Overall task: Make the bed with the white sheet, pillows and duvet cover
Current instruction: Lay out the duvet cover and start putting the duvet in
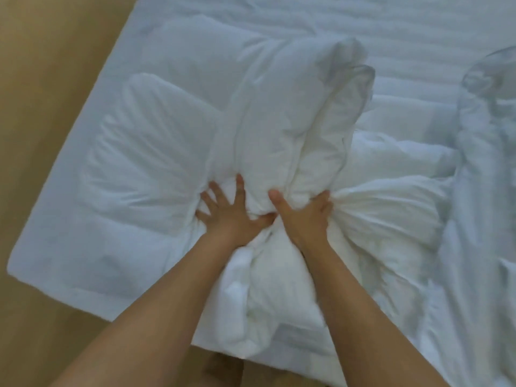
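On the near edge of the bed point(55, 263), both hands are down in a big bunch of white duvet point(279, 152). The left hand point(226, 210) lies flat with its fingers spread wide, pressing on the cloth, so its grip is let go and holds nothing. The right hand point(304, 216) has its grip closed tight around a thick fold of the duvet, and the cloth fans out in creases to the right of it. The duvet sits in the middle of the bed, humped up and twisted, with one long lump running far from the hands. The white sheet point(363, 23) looks flat on the far side. More bunched white bedding point(485, 163) lies at the right edge; I cannot tell if it is a pillow. To do this step well, I think the flat hand should pin the cloth down while the closed hand pulls the fold out sideways, slow and even. Short tugs would work better than one big yank, which could drag the sheet loose. Then the lump needs a shake to spread it flat toward the corners.
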Demonstrator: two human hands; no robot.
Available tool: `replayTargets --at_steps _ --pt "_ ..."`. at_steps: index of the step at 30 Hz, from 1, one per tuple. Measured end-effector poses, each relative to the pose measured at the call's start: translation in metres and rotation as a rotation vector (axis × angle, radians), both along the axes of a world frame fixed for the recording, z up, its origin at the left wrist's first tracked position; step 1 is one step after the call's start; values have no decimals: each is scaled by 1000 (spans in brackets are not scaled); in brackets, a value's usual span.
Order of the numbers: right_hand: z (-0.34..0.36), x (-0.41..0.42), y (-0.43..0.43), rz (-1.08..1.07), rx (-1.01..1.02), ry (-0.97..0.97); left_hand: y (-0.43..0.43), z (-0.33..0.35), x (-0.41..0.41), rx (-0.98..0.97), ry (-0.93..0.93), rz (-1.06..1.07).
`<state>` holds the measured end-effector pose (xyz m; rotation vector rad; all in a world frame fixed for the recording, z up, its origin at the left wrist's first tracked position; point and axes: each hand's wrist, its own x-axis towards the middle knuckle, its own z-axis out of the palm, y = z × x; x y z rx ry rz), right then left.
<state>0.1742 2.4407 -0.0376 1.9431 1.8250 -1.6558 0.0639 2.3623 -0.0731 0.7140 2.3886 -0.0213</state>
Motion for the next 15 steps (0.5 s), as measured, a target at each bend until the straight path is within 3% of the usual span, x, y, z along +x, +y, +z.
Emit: replayTargets --at_steps 6,8,11,15 --pt "-29 -35 0 -263 12 -66 7 -15 -20 -20 -180 -55" --pt "-37 -45 -2 -373 45 -40 0 -11 -22 129 -192 -53" --pt "-44 -75 -10 -393 66 35 -16 -2 -41 503 -217 -54" --pt "-33 -115 -37 -382 184 21 -45 18 -82 586 -362 23"
